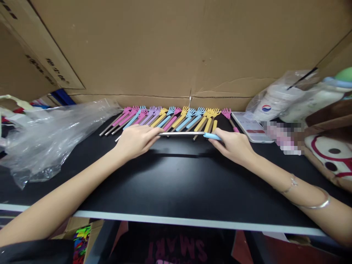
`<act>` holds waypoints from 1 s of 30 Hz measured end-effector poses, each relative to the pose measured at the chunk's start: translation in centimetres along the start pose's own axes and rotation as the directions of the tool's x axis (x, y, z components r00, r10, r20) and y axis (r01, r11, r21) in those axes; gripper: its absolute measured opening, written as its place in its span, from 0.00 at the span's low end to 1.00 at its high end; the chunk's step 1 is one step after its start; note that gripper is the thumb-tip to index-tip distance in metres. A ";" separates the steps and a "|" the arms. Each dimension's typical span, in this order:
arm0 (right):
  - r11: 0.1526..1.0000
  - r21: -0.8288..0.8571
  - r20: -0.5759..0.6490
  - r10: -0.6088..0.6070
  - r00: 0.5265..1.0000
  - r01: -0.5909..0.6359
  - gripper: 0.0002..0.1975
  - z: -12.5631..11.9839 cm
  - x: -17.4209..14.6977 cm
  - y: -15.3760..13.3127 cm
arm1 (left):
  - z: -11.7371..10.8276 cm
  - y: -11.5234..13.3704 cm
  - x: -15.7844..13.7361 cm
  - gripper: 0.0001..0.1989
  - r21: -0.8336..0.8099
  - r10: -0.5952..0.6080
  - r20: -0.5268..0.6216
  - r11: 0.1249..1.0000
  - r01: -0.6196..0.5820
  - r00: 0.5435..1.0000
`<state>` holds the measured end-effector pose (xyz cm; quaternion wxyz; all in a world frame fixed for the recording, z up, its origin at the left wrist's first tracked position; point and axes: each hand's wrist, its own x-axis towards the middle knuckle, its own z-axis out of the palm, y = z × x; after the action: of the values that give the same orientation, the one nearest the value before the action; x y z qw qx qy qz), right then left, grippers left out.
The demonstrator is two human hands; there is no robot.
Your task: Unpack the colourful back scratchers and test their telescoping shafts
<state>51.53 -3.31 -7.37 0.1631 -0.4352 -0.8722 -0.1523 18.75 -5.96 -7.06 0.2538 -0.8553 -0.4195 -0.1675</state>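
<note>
Stretched level between my two hands is a back scratcher (181,133), its thin metal rod bare in the middle. My left hand (139,141) is closed around one end, which its fingers hide. At the other end, my right hand (232,145) grips the light blue sleeve. Just behind lies a row of back scratchers (180,125) in pink, blue, purple and yellow, claw ends toward the cardboard. A separate pink back scratcher (227,113) lies beyond my right hand, partly covered by it.
A tall cardboard wall (165,47) backs the black table (176,183). Clear plastic bags (49,135) lie at the left. On the right are a phone (251,126), a bagged white cup (277,102), a bottle (316,97) and a brown plush item (335,154).
</note>
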 end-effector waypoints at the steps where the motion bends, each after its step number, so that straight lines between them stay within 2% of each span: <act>1: 1.000 0.008 -0.001 0.006 1.000 -0.006 0.13 0.0 0.0 -0.1 | 0.0 0.0 0.0 0.16 -0.002 0.009 -0.005 1.000 -0.009 1.000; 6: 1.000 0.017 0.004 0.017 1.000 -0.017 0.14 -0.1 -0.1 -0.3 | 0.2 0.1 0.0 0.16 -0.011 0.018 -0.002 1.000 -0.018 1.000; 14: 0.998 -0.047 -0.013 -0.036 0.999 0.035 0.14 0.3 -0.4 -0.1 | 0.4 0.2 -0.1 0.16 -0.001 0.032 0.011 0.999 -0.032 0.999; 23: 0.994 -0.042 -0.027 -0.101 0.995 0.100 0.14 0.6 -0.6 -0.1 | 0.6 0.3 -0.2 0.15 0.009 -0.002 0.082 1.000 0.001 0.997; 30: 0.997 -0.058 -0.026 -0.047 0.999 0.045 0.15 0.8 -0.6 -0.3 | 0.4 0.5 -0.2 0.16 -0.003 -0.021 0.107 1.000 0.022 0.994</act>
<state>51.54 -3.60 -8.34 0.1588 -0.4173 -0.8751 -0.1868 19.05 -6.12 -7.63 0.2271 -0.8590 -0.4414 -0.1251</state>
